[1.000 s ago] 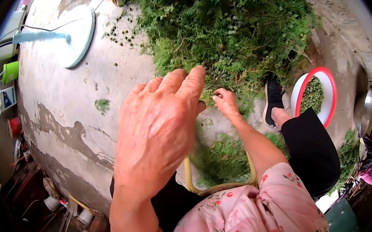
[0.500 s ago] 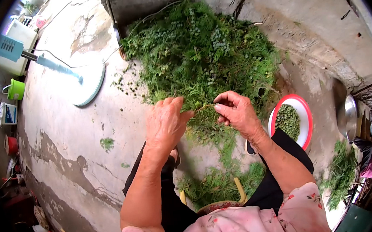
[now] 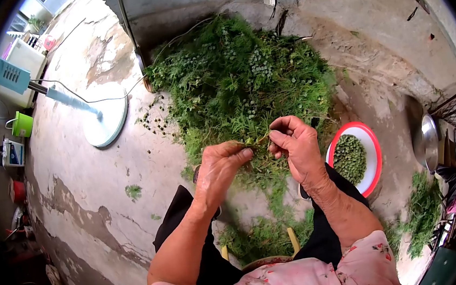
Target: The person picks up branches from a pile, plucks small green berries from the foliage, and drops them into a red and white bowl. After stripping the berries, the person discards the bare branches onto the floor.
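Note:
A small green sprig spans the gap between my two hands, above the near edge of a heap of cut evergreen branches. My left hand pinches one end between thumb and fingers. The other end is in the fingertips of my right hand, whose remaining fingers are curled. Pale bluish-green cones dot the heap. Beside my right forearm stands a white basin with a red rim, holding a pile of green cones.
A pale blue fan stands on the concrete floor at left, its cord running to the heap. Loose greenery lies between my legs, more at right. A metal bowl leans at the right edge. A green bucket sits far left.
My left hand has turned and come to the right and slightly down, closer to my right hand. My right hand has barely moved. The whole view has shifted a little.

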The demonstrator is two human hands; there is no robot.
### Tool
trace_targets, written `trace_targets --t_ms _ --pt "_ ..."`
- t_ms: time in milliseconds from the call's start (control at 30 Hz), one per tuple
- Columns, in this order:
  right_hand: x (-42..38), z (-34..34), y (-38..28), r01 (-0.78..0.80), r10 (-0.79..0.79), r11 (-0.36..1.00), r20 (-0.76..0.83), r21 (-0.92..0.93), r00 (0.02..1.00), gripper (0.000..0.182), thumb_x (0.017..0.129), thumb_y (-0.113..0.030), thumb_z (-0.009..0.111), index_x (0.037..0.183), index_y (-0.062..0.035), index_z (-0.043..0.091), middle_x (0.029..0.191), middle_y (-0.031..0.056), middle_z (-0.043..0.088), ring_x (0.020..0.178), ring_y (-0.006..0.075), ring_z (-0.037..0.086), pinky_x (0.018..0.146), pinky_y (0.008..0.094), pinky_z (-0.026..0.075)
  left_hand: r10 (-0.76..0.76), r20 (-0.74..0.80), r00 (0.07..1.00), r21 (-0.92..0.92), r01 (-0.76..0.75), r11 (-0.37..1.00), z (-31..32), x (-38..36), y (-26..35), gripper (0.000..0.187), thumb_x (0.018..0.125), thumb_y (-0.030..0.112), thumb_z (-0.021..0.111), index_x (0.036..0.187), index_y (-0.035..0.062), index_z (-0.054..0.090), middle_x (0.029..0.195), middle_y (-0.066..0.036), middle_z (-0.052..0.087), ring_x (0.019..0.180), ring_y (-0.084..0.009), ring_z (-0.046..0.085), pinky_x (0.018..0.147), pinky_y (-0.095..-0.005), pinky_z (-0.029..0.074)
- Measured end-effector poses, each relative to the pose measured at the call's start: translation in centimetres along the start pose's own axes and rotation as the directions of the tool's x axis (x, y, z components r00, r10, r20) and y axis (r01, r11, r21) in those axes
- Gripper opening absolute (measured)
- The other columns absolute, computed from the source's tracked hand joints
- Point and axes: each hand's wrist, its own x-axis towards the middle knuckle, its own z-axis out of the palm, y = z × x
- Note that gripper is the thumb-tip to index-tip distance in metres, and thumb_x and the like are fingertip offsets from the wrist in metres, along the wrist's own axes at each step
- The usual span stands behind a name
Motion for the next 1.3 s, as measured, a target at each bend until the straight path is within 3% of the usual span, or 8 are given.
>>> trace_targets --t_ms 233,667,767,867,933,967,1067,1300 --pt "-0.8 -0.1 -0.3 -0.021 0.031 0.993 -0.080 0.118 0.996 0.011 0.081 -0.004 0.056 0.091 -0.0019 0.057 0.078 0.0001 0.056 0.060 0.0062 0.051 0.050 0.0173 0.037 0.063 0.030 0.998 0.006 -0.063 0.998 1.0 0.0 -0.7 0.012 0.081 0.005 0.059 0.084 -0.0068 0.062 0.069 -0.005 0.058 0.062 -0.0111 0.053 0.058 -0.0246 0.043" --pt "-1.0 -0.9 0.3 -0.111 0.126 0.964 -0.049 0.242 0.991 0.008 0.085 -0.008 0.053 0.090 -0.0017 0.055 0.072 0.0010 0.050 0.056 0.0082 0.045 0.049 0.0214 0.035 0.032 0.013 0.999 0.100 -0.033 0.994 1.8 -0.4 -0.4 0.009 0.080 0.002 0.058 0.080 -0.0071 0.061 0.068 -0.006 0.057 0.062 -0.0106 0.052 0.057 -0.0241 0.042" --pt "-0.3 -1.9 -0.8 -0.151 0.275 0.902 -0.267 0.405 0.924 0.004 0.085 -0.005 0.052 0.086 -0.0024 0.054 0.070 0.0020 0.049 0.051 0.0078 0.043 0.044 0.0199 0.033 0.043 -0.027 0.999 0.039 -0.042 0.998 1.5 -0.9 -0.8 0.010 0.080 0.004 0.058 0.079 -0.0057 0.061 0.065 -0.005 0.056 0.059 -0.0095 0.050 0.054 -0.0237 0.040" --pt "2.3 -6.7 -2.1 0.137 -0.059 0.889 -0.187 0.438 0.981 0.003 0.084 -0.004 0.050 0.085 -0.0010 0.051 0.074 0.0063 0.050 0.058 0.0141 0.048 0.049 0.0232 0.039 0.064 -0.054 0.997 -0.025 -0.065 0.998 0.4 -1.4 -1.0 0.011 0.080 0.007 0.060 0.079 -0.0041 0.061 0.062 -0.003 0.055 0.054 -0.0079 0.046 0.049 -0.0228 0.037" --pt "2.0 -5.1 -2.4 0.029 0.049 0.901 -0.168 0.433 0.985 0.004 0.084 -0.003 0.050 0.086 -0.0007 0.051 0.076 0.0076 0.053 0.064 0.0156 0.052 0.052 0.0230 0.042 0.046 -0.024 0.999 0.070 -0.044 0.997 0.2 -1.5 -0.1 0.012 0.079 0.008 0.061 0.080 -0.0036 0.061 0.061 -0.001 0.054 0.052 -0.0069 0.043 0.046 -0.0219 0.033" --pt "1.9 -4.5 -2.5 -0.022 0.103 0.901 -0.165 0.434 0.981 0.004 0.083 -0.002 0.049 0.087 -0.0005 0.052 0.078 0.0083 0.054 0.067 0.0164 0.053 0.054 0.0229 0.043 0.083 0.013 0.996 0.167 -0.084 0.982 0.1 -1.5 -0.1 0.016 0.078 0.010 0.058 0.081 -0.0056 0.062 0.067 -0.008 0.059 0.061 -0.0125 0.053 0.059 -0.0260 0.042" --pt "1.6 -4.6 -0.9 -0.219 0.172 0.947 0.208 0.233 0.963 0.010 0.085 -0.003 0.049 0.093 0.0000 0.054 0.083 0.0068 0.057 0.073 0.0133 0.056 0.058 0.0225 0.045 0.015 0.102 0.995 -0.002 -0.015 1.000 0.1 -1.1 0.3 0.016 0.077 0.010 0.058 0.079 -0.0061 0.061 0.066 -0.007 0.057 0.060 -0.0131 0.052 0.058 -0.0263 0.041" --pt "-0.6 -2.3 -0.8 -0.361 0.260 0.926 0.505 0.110 0.823 0.031 0.084 -0.018 0.061 0.110 -0.0015 0.055 0.088 0.0004 0.060 0.070 0.0048 0.054 0.056 0.0180 0.045 -0.010 0.153 0.988 0.036 0.005 0.999 0.7 -0.8 0.0 0.020 0.076 0.013 0.060 0.072 -0.0065 0.060 0.062 -0.005 0.055 0.059 -0.0117 0.050 0.056 -0.0256 0.039"
